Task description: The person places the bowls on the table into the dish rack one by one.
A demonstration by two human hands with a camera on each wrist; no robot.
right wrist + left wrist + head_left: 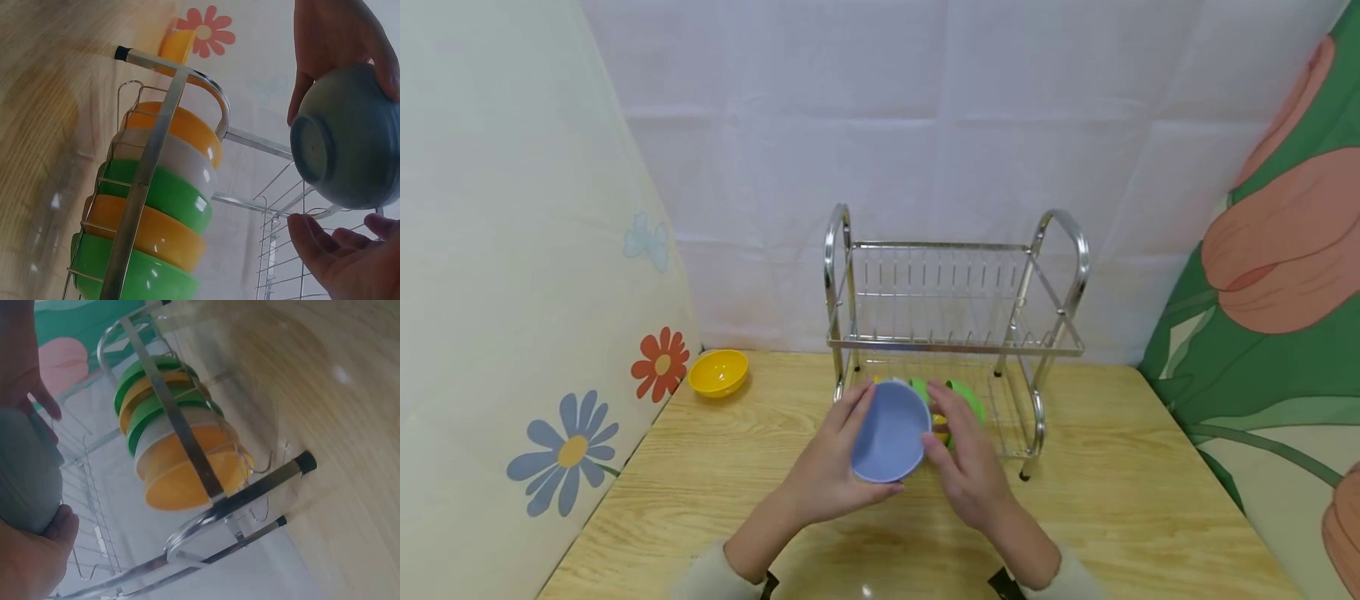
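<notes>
My left hand [820, 479] grips a small blue bowl [891, 433] by its side, with the thumb at the upper rim and the fingers beneath. The bowl is tilted so its inside faces the head camera; its foot ring [312, 149] shows in the right wrist view. My right hand [976, 471] is beside the bowl's right rim, fingers loosely bent. A small gap between those fingers and the bowl shows in the right wrist view. Behind both hands stands a two-tier metal dish rack [955, 344], partly hidden by them and the bowl.
On the rack's lower tier several bowls stand on edge in a row: green [140, 275], orange [150, 234], white [169, 159] among them. A yellow bowl [718, 375] sits at the back left of the wooden table [1150, 500]. Printed cloths [1277, 250] hang around the table.
</notes>
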